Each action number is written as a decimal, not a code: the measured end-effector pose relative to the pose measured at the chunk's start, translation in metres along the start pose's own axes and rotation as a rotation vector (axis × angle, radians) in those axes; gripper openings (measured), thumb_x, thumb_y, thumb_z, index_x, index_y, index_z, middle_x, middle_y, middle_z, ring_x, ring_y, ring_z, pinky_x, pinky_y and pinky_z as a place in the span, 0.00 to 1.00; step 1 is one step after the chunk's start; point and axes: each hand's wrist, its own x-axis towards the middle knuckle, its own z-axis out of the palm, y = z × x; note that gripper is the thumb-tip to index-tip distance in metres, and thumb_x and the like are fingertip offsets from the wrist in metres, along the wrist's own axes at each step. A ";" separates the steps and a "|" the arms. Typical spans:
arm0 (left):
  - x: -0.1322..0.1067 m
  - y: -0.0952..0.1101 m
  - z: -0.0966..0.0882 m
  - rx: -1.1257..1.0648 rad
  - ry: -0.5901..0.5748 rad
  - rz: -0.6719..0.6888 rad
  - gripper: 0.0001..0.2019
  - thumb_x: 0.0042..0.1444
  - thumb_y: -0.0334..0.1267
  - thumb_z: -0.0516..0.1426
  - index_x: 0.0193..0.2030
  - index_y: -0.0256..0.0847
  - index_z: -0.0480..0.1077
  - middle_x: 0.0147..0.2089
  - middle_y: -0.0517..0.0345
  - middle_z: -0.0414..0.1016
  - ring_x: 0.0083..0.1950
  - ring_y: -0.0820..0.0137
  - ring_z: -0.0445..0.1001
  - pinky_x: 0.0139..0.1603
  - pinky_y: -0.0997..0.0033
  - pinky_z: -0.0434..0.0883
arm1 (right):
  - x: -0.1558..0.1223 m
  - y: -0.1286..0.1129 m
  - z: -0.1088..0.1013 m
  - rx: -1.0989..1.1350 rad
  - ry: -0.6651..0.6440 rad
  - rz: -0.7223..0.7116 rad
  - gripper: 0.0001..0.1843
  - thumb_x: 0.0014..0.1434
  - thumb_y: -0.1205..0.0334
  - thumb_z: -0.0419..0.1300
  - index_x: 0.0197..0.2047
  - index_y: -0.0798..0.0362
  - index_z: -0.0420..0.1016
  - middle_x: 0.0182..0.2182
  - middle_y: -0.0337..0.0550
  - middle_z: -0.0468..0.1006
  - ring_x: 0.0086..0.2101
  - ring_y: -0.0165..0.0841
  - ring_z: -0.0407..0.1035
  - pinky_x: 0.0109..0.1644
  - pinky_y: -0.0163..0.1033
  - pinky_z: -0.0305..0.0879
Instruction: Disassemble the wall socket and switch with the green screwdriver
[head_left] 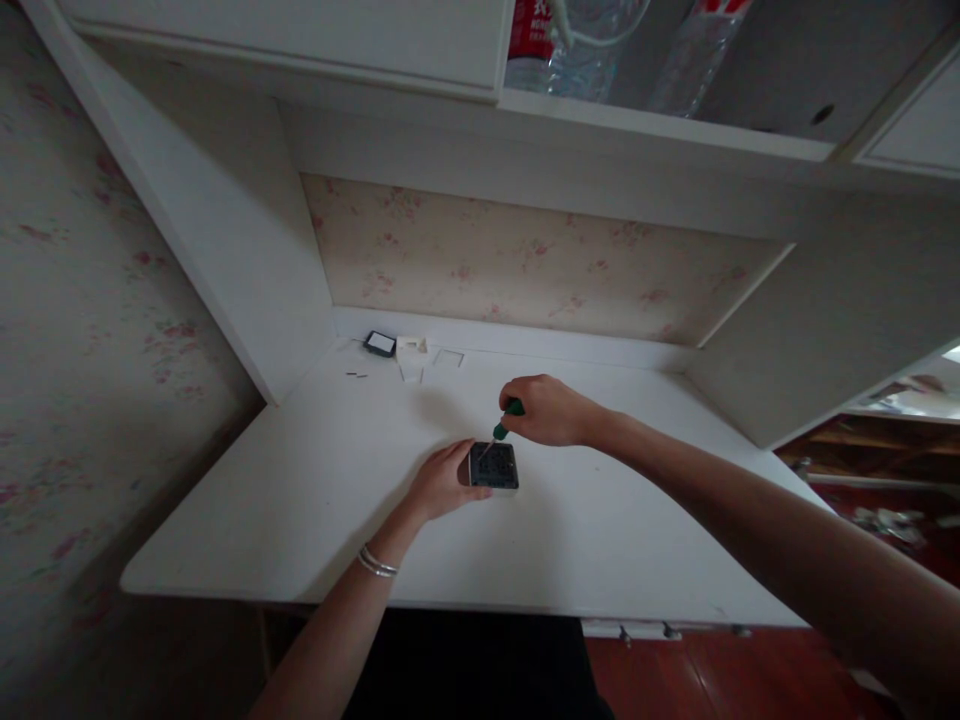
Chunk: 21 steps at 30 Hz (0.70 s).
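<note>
A small square box (495, 467) with a dark top and pale sides rests on the white desk. My left hand (444, 482) grips it from the left, fingers along the far side and thumb at the near edge. In my right hand (549, 410) is a screwdriver with a green handle (501, 431), closed in the fingers. Its shaft slants down to the left, and the tip is at the box's dark top. Whether the tip sits in a screw is too small to tell.
At the back left of the desk (315, 500) lie a dark-framed piece with a white panel (380, 344), a white plastic part (412, 346), a thin frame (449, 358) and small dark strips (357, 375). Plastic bottles (697, 55) stand on the shelf above.
</note>
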 end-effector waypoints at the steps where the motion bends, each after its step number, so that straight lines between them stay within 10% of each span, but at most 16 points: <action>1: 0.000 -0.001 0.001 0.006 -0.001 -0.001 0.41 0.39 0.53 0.68 0.61 0.47 0.62 0.62 0.51 0.67 0.62 0.53 0.65 0.63 0.54 0.61 | 0.000 0.000 0.000 0.005 0.004 -0.009 0.10 0.53 0.63 0.56 0.37 0.54 0.75 0.37 0.46 0.78 0.36 0.36 0.70 0.38 0.36 0.61; 7: 0.001 -0.005 0.003 0.020 0.003 0.024 0.42 0.40 0.54 0.68 0.62 0.46 0.61 0.63 0.51 0.66 0.62 0.54 0.66 0.63 0.56 0.61 | 0.003 -0.004 -0.005 0.036 -0.080 -0.266 0.13 0.50 0.70 0.57 0.40 0.54 0.75 0.41 0.48 0.76 0.40 0.35 0.70 0.43 0.34 0.62; 21: 0.001 0.000 0.000 -0.003 0.009 0.035 0.42 0.39 0.49 0.69 0.62 0.47 0.62 0.62 0.52 0.67 0.61 0.53 0.66 0.63 0.55 0.61 | 0.020 -0.018 -0.004 -0.116 -0.093 0.172 0.19 0.62 0.57 0.49 0.36 0.58 0.79 0.21 0.47 0.78 0.31 0.37 0.74 0.36 0.36 0.63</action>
